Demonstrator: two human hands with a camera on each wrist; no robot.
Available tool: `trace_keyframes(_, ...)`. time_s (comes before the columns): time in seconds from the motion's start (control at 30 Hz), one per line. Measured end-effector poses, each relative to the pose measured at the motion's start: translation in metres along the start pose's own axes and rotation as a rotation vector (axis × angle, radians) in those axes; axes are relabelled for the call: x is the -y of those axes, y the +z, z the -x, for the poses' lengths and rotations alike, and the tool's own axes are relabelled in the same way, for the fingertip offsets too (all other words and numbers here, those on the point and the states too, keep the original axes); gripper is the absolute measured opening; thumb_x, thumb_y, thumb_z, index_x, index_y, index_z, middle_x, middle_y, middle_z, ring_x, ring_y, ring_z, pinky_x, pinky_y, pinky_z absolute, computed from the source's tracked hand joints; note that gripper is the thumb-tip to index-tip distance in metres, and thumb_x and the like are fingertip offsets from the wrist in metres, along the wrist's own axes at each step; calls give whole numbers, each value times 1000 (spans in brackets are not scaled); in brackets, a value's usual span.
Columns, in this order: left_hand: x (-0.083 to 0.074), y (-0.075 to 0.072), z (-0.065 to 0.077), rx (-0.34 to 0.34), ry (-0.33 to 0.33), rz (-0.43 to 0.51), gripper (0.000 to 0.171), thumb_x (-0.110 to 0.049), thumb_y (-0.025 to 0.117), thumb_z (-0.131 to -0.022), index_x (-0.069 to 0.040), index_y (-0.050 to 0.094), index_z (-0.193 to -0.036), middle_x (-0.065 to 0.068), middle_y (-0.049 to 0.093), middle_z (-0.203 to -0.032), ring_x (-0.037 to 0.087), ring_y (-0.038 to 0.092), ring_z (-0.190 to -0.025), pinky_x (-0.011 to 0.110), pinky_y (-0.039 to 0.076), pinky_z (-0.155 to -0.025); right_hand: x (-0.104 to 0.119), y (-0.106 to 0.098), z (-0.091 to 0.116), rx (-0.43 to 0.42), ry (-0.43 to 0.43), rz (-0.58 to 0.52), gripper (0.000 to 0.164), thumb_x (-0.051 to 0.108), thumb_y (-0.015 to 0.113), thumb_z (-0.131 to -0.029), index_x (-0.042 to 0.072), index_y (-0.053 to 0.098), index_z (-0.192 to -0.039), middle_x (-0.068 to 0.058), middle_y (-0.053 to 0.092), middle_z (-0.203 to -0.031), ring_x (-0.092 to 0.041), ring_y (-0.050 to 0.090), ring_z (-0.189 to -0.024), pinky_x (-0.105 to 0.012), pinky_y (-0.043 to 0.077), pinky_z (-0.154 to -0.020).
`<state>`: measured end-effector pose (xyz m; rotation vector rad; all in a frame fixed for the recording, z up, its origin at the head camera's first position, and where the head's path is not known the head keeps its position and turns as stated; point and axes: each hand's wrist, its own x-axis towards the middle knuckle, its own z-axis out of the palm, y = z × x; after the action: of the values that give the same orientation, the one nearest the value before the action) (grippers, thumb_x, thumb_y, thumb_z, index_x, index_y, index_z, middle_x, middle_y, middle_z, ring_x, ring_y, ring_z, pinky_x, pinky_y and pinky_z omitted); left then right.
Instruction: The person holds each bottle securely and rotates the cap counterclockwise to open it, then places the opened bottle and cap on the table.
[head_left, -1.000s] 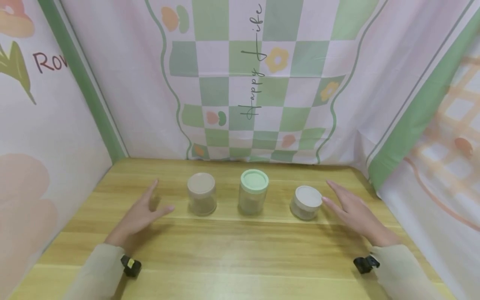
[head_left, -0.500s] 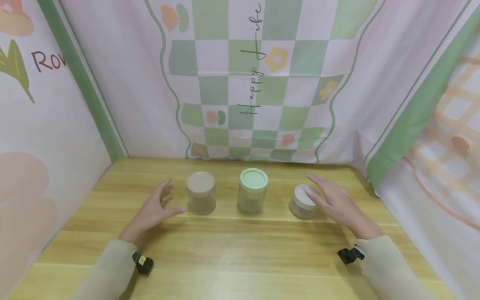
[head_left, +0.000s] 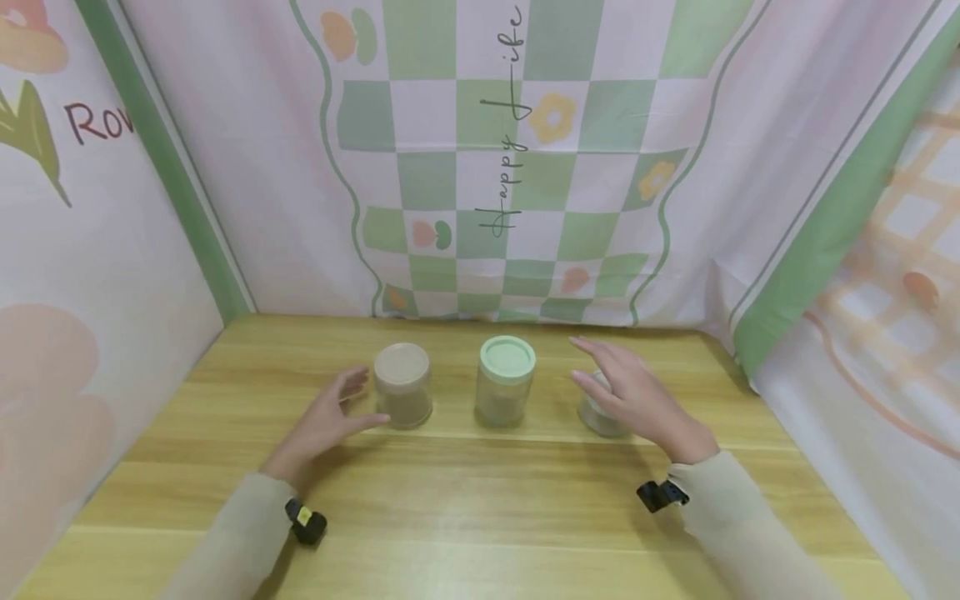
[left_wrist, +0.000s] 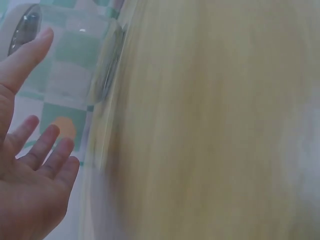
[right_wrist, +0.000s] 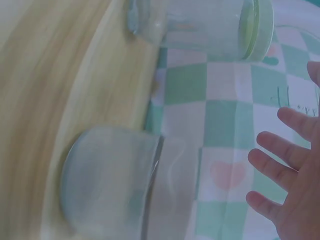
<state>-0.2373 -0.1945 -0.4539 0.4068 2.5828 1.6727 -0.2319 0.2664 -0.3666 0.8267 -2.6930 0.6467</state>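
Note:
Three clear jars with lids stand upright in a row on the wooden table [head_left: 465,508]. At the left is the jar with a beige lid [head_left: 402,392]; my left hand [head_left: 326,425] is beside it, thumb and fingers spread. In the left wrist view that jar [left_wrist: 70,55] shows behind the thumb; whether they touch I cannot tell. The tall jar with a mint-green lid [head_left: 506,383] stands in the middle. Over the short jar with a white lid [head_left: 597,419] hovers my right hand [head_left: 633,396], hiding much of it. The right wrist view shows its fingers [right_wrist: 272,170] apart from the jar [right_wrist: 115,185].
A curtain with green checks [head_left: 495,179] hangs behind the table's back edge. Patterned cloths [head_left: 112,275] flank the table on both sides. Each wrist wears a small black camera [head_left: 306,523] near the sleeve cuff.
My left hand has moved right, up to the beige-lidded jar. My right hand has moved left, from beside the white-lidded jar to over it. The jars stay in place.

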Motion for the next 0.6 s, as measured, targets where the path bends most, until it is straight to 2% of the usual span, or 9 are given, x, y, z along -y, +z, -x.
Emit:
trace_keyframes(0.27,-2,8,-7,40,-40,39,99,-29,86,-81,-4,25,-155,24,32,-155,43,32,-142,56,24,-116,21,8,-18,14,-38,-1,56,40,48,-106,15,36,-156,-10,41,-155,-35,36,-141,-63,27,-112)
trace_keyframes(0.6,1,19,-16,92,6,86,100,-20,88,-79,-4,23,-154,23,32,-155,47,31,-141,66,18,-113,46,21,-38,34,-54,-60,57,50,44,-105,27,34,-156,-2,39,-155,-25,33,-142,-58,26,-114)
